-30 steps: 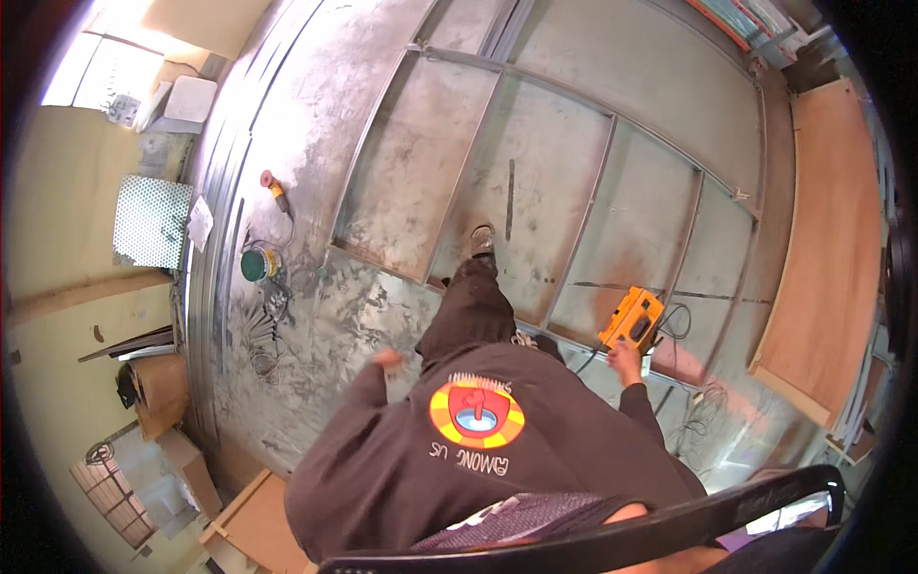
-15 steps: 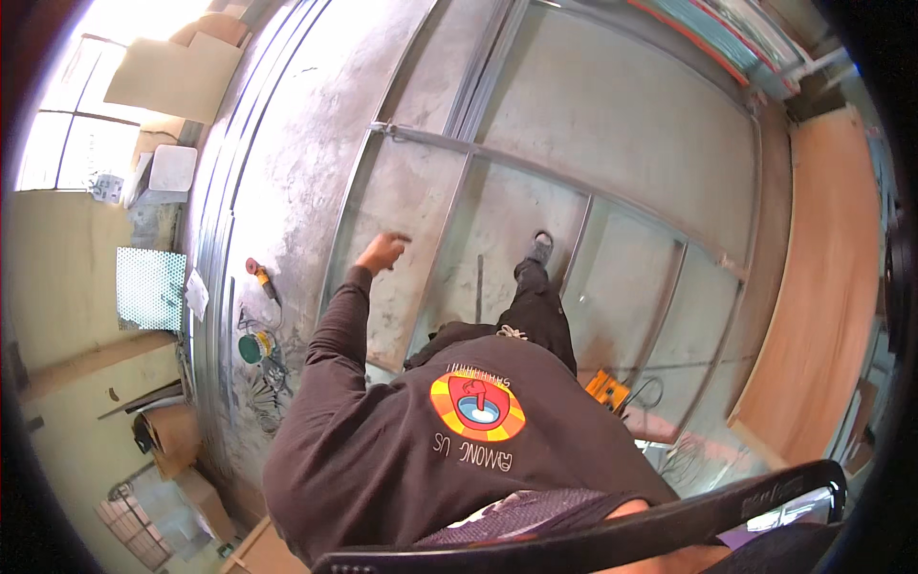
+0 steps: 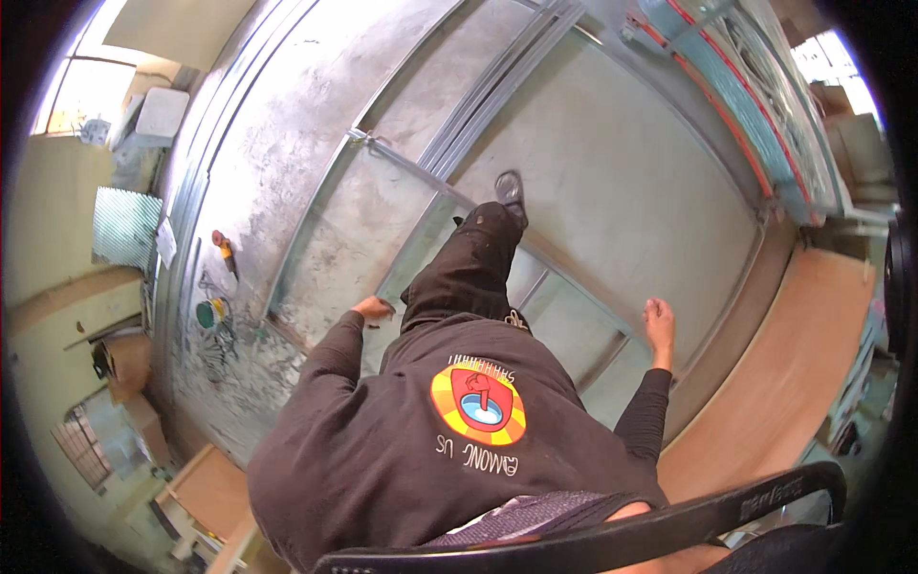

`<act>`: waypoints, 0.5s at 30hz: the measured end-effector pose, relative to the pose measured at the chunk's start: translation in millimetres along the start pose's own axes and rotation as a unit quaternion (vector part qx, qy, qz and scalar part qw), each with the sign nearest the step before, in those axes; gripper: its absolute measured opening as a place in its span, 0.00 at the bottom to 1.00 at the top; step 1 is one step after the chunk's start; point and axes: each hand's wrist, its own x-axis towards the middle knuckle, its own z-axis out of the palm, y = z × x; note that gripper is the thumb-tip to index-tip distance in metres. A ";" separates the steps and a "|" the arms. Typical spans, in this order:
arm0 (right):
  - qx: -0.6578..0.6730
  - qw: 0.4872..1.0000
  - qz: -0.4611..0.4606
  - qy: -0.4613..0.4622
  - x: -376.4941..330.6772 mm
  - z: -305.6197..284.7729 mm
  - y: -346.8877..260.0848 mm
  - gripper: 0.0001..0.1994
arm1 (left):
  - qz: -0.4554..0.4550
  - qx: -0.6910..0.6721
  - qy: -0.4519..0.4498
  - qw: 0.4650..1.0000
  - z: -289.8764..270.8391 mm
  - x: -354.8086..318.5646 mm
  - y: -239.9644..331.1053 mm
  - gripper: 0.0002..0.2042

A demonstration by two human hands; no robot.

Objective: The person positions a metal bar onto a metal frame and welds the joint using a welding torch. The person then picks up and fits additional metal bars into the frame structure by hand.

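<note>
Down at six o'clock, closest in, a dark curved bar (image 3: 593, 536) crosses the lower edge, and above it the person's dark sweatshirt (image 3: 421, 450) with its round orange and red print fills the middle. Out at three o'clock the right hand (image 3: 659, 320) hangs in the air with fingers loosely curled, holding nothing, above the thin metal frame (image 3: 564, 277) laid on the floor. At nine o'clock from the chest, the left hand (image 3: 373, 308) is lowered close to a rail of that frame — its fingers look bent inward, though I cannot tell whether they grip anything or merely hover. One leg in dark trousers stretches toward twelve o'clock, its shoe (image 3: 510, 187) planted near a frame rail. Farther off, at nine o'clock on the grey concrete floor (image 3: 631, 182), lie a green round tin (image 3: 205, 314) and an orange-handled tool (image 3: 226, 251) — well apart from both hands. A plywood sheet (image 3: 784, 373) lies at four o'clock.
</note>
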 end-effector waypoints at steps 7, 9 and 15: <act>-0.116 0.988 -0.093 -0.052 224.3 -4.4 -125.8 0.19 | 0.087 0.054 0.186 0.977 -25.8 123.2 194.8 0.21; -0.141 0.967 -0.124 -0.171 263.1 29.6 -168.3 0.19 | 0.083 0.157 0.222 0.959 -51.5 142.8 254.7 0.21; -0.286 0.897 -0.159 -0.297 372.8 -13.3 -244.8 0.18 | 0.333 -0.253 0.125 0.900 -70.6 59.4 544.3 0.21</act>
